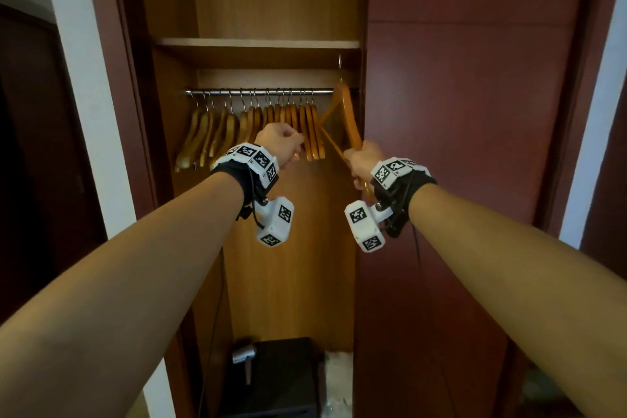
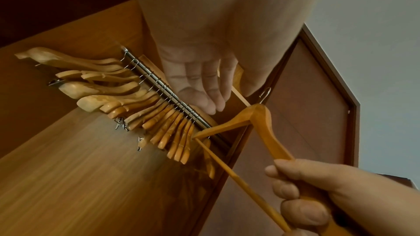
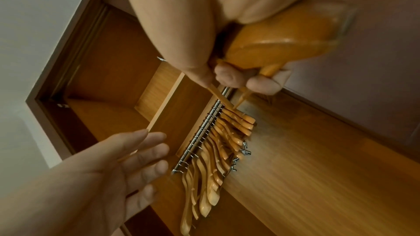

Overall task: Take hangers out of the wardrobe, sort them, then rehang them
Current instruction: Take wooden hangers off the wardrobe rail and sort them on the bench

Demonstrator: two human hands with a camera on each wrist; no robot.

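A metal rail in the open wardrobe carries several wooden hangers packed side by side, some with clips. My right hand grips the lower corner of one more wooden hanger, tilted at the rail's right end; its hook sits above rail level, just under the shelf. In the left wrist view that held hanger stands clear of the row, with my right hand curled round its arm and bar. My left hand hovers in front of the hanging row, fingers straight and holding nothing.
A wooden shelf runs just above the rail. The closed dark red door flanks the opening on the right. A black safe and a pale bag lie on the wardrobe floor, and a cable runs down the left inner wall.
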